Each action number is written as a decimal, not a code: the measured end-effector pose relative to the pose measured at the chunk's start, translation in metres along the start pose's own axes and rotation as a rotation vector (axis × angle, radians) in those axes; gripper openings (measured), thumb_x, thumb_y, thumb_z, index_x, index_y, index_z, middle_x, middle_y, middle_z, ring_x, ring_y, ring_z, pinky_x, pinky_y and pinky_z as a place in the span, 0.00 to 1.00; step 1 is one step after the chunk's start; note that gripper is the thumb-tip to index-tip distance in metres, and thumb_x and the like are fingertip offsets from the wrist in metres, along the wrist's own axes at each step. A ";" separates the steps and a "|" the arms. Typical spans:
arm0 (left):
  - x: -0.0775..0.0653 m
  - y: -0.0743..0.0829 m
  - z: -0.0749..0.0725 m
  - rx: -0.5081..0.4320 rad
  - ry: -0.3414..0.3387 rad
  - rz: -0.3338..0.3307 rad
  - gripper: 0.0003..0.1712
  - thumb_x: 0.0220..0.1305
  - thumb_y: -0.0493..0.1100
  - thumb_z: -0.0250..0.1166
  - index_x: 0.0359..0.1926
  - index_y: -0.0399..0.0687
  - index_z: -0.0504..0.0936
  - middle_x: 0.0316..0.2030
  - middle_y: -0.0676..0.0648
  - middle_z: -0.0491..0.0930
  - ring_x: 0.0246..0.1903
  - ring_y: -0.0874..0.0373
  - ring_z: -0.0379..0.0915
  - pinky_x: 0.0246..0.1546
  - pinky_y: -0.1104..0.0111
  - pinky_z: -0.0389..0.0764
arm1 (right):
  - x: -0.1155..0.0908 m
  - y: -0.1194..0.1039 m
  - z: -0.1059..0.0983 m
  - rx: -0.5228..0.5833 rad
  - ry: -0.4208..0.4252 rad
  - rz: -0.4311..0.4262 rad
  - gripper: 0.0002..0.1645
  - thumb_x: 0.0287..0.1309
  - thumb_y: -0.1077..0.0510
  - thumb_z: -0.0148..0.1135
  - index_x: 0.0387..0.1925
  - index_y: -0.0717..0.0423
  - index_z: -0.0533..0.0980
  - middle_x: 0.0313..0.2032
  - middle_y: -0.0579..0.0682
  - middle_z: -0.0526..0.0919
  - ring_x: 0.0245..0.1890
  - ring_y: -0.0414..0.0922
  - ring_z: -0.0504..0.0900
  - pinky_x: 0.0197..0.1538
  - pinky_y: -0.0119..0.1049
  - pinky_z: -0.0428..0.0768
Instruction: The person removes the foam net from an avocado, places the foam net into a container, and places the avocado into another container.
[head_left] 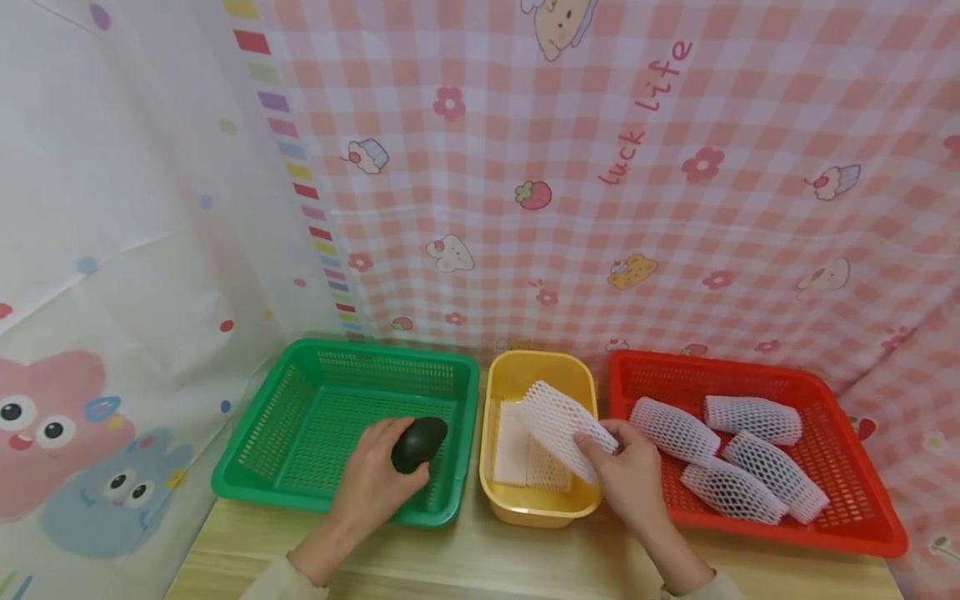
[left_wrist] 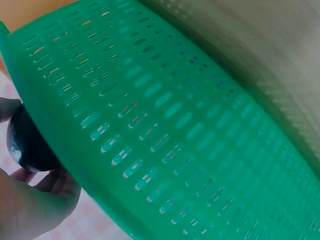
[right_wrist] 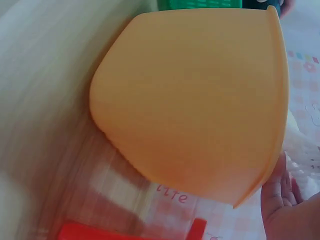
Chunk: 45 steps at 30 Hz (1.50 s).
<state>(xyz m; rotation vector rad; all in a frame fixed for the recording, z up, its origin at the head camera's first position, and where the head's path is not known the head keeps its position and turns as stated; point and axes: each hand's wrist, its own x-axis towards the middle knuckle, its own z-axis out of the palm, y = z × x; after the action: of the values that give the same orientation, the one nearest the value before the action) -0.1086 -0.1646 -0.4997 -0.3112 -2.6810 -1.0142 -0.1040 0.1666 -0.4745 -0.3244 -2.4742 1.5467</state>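
Observation:
A dark, egg-shaped avocado (head_left: 420, 444) is gripped by my left hand (head_left: 375, 475) over the near right part of the green basket (head_left: 300, 502). In the left wrist view, fingers and thumb surround the avocado (left_wrist: 31, 142) beyond the basket's rim. My right hand (head_left: 633, 475) pinches a white foam net sleeve (head_left: 562, 425) by its near end, above the yellow bin (head_left: 543, 512). The sleeve looks flattened. In the right wrist view the bin's wall (right_wrist: 195, 100) fills much of the picture, with the hand (right_wrist: 295, 212) at its rim.
Inside the yellow bin lie flat white net sleeves (head_left: 512, 450). To the right, a red basket (head_left: 847, 442) holds several plump, net-covered pieces (head_left: 750, 417). All three containers stand side by side on a wooden table (head_left: 480, 567), against a pink checked cloth (head_left: 495, 233).

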 end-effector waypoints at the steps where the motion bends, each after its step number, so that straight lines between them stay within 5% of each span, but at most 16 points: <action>1: 0.000 -0.001 0.000 -0.001 -0.021 -0.020 0.35 0.51 0.41 0.79 0.62 0.39 0.82 0.56 0.39 0.82 0.53 0.44 0.78 0.41 0.54 0.84 | 0.000 -0.001 0.003 -0.007 -0.001 -0.006 0.15 0.59 0.58 0.77 0.44 0.64 0.84 0.35 0.56 0.87 0.30 0.44 0.80 0.31 0.30 0.79; 15: 0.003 -0.010 0.005 0.013 -0.144 -0.130 0.35 0.53 0.42 0.78 0.62 0.35 0.81 0.53 0.39 0.83 0.50 0.45 0.79 0.43 0.54 0.83 | 0.012 -0.007 0.034 -0.083 0.026 -0.056 0.18 0.60 0.56 0.77 0.44 0.65 0.83 0.36 0.58 0.87 0.32 0.48 0.79 0.33 0.35 0.77; 23: 0.003 -0.011 0.007 0.016 -0.174 -0.135 0.34 0.52 0.41 0.78 0.61 0.34 0.81 0.53 0.38 0.83 0.50 0.44 0.79 0.46 0.52 0.84 | 0.008 -0.008 0.044 -0.066 -0.169 -0.052 0.21 0.61 0.50 0.76 0.47 0.63 0.83 0.42 0.55 0.89 0.41 0.51 0.89 0.44 0.44 0.87; 30: 0.005 -0.013 0.007 0.035 -0.239 -0.146 0.33 0.50 0.39 0.78 0.59 0.33 0.82 0.52 0.37 0.83 0.51 0.42 0.80 0.47 0.49 0.84 | 0.005 -0.008 0.039 -0.028 -0.149 -0.086 0.15 0.62 0.56 0.75 0.46 0.62 0.84 0.40 0.52 0.89 0.40 0.48 0.88 0.45 0.39 0.87; 35: 0.007 -0.015 0.007 0.056 -0.297 -0.155 0.35 0.46 0.39 0.78 0.58 0.33 0.82 0.50 0.37 0.84 0.47 0.44 0.81 0.43 0.50 0.84 | 0.004 -0.009 0.030 -0.014 -0.145 -0.217 0.11 0.61 0.60 0.75 0.44 0.59 0.85 0.39 0.50 0.89 0.38 0.45 0.87 0.43 0.37 0.86; 45: 0.011 -0.017 0.012 0.049 -0.351 -0.157 0.34 0.45 0.38 0.78 0.56 0.31 0.83 0.47 0.37 0.85 0.44 0.46 0.81 0.41 0.53 0.84 | 0.010 0.006 -0.020 -0.254 -0.057 -0.469 0.18 0.57 0.59 0.78 0.49 0.57 0.84 0.45 0.52 0.88 0.42 0.51 0.84 0.43 0.50 0.83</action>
<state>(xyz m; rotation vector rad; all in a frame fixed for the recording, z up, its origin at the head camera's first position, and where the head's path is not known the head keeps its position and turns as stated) -0.1261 -0.1684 -0.5155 -0.2960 -3.0834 -1.0167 -0.1075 0.1895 -0.4712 0.2542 -2.5464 1.0703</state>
